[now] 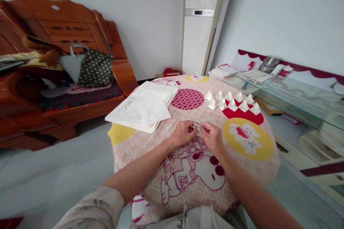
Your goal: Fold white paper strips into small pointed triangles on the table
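Note:
Over the middle of the round table, my left hand and my right hand pinch a small folded piece of white paper between them. Its exact folds are too small to make out. Beyond my right hand, several folded white paper shapes with pointed tops stand in two rows. To the left of my left hand lies a stack of printed white sheets, with a loose sheet on top at an angle.
A patterned cloth covers the round table. On the right, a glass-topped cabinet holds papers and metal bowls. A wooden sofa with bags stands left. A tall white air conditioner is behind.

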Demonstrator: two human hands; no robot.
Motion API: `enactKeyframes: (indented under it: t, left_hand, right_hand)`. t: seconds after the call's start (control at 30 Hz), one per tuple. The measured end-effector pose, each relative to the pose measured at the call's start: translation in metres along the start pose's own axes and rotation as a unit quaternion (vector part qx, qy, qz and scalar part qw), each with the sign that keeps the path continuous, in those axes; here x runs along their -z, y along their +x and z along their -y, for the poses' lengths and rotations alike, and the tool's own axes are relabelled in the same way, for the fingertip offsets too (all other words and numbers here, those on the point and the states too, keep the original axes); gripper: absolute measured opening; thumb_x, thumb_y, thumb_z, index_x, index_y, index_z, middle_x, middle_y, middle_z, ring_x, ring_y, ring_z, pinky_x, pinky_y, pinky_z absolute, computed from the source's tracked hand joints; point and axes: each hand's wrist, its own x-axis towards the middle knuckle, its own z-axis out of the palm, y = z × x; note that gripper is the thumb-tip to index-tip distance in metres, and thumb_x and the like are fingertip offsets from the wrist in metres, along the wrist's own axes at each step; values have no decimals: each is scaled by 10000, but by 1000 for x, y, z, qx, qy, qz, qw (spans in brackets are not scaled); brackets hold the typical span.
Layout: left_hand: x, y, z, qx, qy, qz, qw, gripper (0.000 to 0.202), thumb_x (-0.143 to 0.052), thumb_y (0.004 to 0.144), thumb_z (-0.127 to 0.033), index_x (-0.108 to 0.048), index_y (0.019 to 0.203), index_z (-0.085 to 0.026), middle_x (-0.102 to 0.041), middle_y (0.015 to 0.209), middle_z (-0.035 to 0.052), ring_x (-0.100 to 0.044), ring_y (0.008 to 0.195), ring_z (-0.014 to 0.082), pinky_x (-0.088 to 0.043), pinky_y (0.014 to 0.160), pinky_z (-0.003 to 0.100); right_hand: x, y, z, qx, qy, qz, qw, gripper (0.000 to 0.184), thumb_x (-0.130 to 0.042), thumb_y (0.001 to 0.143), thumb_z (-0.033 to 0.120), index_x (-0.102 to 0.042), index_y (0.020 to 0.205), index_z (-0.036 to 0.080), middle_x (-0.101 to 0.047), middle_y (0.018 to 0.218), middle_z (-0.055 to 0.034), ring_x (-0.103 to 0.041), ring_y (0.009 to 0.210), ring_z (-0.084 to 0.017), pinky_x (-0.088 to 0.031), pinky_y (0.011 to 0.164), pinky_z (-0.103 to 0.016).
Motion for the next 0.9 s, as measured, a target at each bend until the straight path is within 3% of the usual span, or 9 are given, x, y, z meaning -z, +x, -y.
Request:
enactKeyframes:
  t: [0.1, 0.23, 0.4, 0.57, 0.67, 0.8, 0.9]
  left_hand:
    - [-1, 0, 2, 9, -40, 11, 999, 335, -604, 798, -128, -727, 1109, -135, -750, 1002, 76, -694, 811, 170, -541, 744, 262]
    - [-2, 1, 5, 48, -111, 10, 993, 413, -673, 760, -164, -699, 1171, -124, -722, 1115, 108, -692, 875, 184, -556, 771, 286]
    - [0, 3, 4, 130, -311, 40, 941, 628, -775, 664, -160, -637, 1275, -115, -716, 1106, 129, -679, 871, 190, -539, 743, 282]
    - [1, 2, 3, 188, -422, 13, 887, 449, -788, 754, -330, -712, 1143, -120, -714, 1002, 95, -641, 808, 142, -499, 717, 254]
    - [0, 3, 6, 205, -447, 7, 871, 457, -855, 696, -370, -741, 1053, -107, -711, 896, 69, -616, 714, 113, -485, 676, 245]
    - [0, 4, 10, 218, -479, 7, 850, 459, -906, 624, -332, -758, 995, -105, -718, 841, 63, -622, 667, 109, -479, 650, 242]
    - [2, 4, 10, 218, -491, -2, 843, 454, -920, 587, -304, -761, 961, -103, -725, 812, 67, -628, 645, 116, -477, 638, 246]
  right_hand:
    - [-1, 1, -5, -74, 69, 0, 995, 271, -571, 813, 301, -767, 949, 172, -738, 759, -50, -610, 499, -155, -459, 443, -253]
    - [-2, 2, -9, -132, 130, -25, 982, 269, -586, 749, 269, -793, 892, 173, -732, 675, -34, -609, 441, -166, -454, 403, -261]
    - [1, 3, -10, -45, 91, -77, 992, 251, -559, 742, 204, -805, 795, 208, -766, 721, -35, -678, 602, -183, -519, 558, -275]
    - [2, 2, -5, 41, 88, -60, 993, 257, -549, 785, 178, -799, 771, 232, -782, 799, -36, -703, 710, -176, -539, 662, -280]
    - [1, 2, -1, 64, 112, -40, 991, 250, -557, 810, 185, -799, 781, 241, -776, 801, -34, -704, 730, -171, -541, 666, -276]
    - [0, 2, 3, 43, 140, -20, 989, 213, -587, 811, 226, -799, 789, 241, -781, 840, -44, -713, 774, -185, -562, 707, -298]
    - [-1, 2, 7, -61, 195, -16, 979, 191, -664, 758, 282, -797, 878, 215, -787, 872, -61, -723, 745, -209, -591, 672, -322]
